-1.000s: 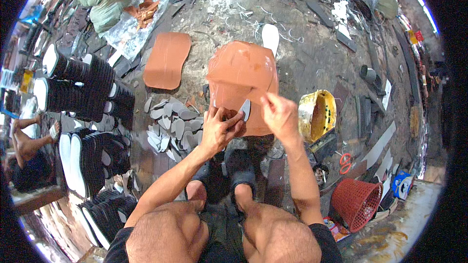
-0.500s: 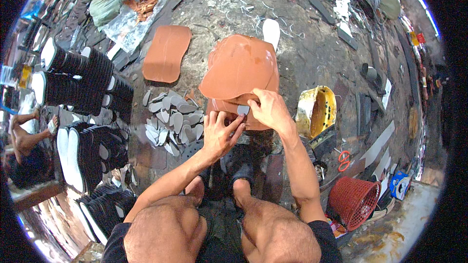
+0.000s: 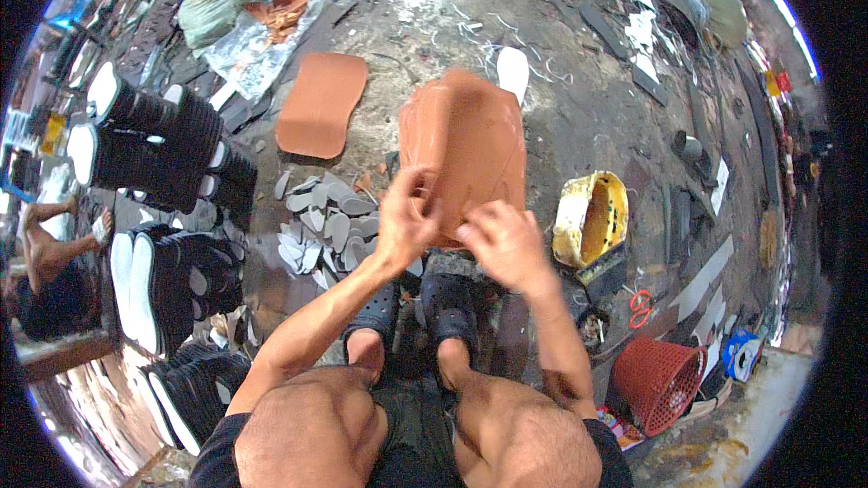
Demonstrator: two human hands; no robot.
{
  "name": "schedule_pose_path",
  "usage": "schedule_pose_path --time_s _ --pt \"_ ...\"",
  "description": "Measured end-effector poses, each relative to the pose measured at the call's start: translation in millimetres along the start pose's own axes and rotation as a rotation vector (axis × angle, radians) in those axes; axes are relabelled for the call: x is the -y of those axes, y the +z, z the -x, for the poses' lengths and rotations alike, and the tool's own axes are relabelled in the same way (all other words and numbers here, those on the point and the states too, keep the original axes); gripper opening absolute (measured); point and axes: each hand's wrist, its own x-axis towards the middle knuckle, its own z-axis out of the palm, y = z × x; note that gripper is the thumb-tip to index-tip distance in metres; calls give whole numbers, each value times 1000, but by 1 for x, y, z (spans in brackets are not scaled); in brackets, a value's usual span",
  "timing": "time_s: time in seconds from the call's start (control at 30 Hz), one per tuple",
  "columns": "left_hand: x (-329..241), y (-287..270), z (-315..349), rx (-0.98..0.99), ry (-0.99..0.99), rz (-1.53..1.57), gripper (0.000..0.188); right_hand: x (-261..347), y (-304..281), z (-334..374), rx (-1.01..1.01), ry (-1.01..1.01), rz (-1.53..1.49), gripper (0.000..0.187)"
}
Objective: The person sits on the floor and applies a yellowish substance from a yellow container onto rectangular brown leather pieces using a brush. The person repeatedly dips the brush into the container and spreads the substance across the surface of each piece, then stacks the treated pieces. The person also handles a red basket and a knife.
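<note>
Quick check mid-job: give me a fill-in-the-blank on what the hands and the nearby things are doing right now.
1. Both hands, left hand and right hand, grip the near edge of a large ____ sheet.
2. The red basket stands on the person's ____ side.
3. The yellow container lies to the ____ of the sheet.
4. The pile of grey cut pieces lies beside the ____ hand.

Missing words: brown; right; right; left

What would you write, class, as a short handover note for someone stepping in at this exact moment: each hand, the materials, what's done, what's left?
Left hand: gripping the near edge of the large brown sheet.
Right hand: pressing on the same edge, beside it.
Second brown sheet: lies flat, untouched, to the left.
Done: grey cut pieces are piled by the left hand.
Left: both sheets look uncut.
</note>
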Motion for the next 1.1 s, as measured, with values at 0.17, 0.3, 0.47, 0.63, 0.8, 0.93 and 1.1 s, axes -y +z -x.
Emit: schedule_pose_path --time_s 0.17,0.3,0.47,0.63,0.8,0.93,1.1 --pt "-111 -60 -5 600 563 -154 59 18 -117 30 -606 -360 433 57" --pt "-38 -111 -37 -251 8 -19 50 15 -113 34 -683 -152 -351 20" --pt "98 -116 0 202 161 -1089 31 -41 -9 -33 -709 44 -1080 34" --pt "138 -147 18 180 329 -1109 34 -25 21 -20 -907 210 -582 57" --pt "108 -135 21 175 219 -887 46 -24 22 -9 -832 89 -610 46" --pt "43 -112 46 125 172 -544 30 -3 46 8 -592 34 -837 26" --pt "-19 -71 68 291 387 -507 32 44 77 5 -257 9 -888 29"
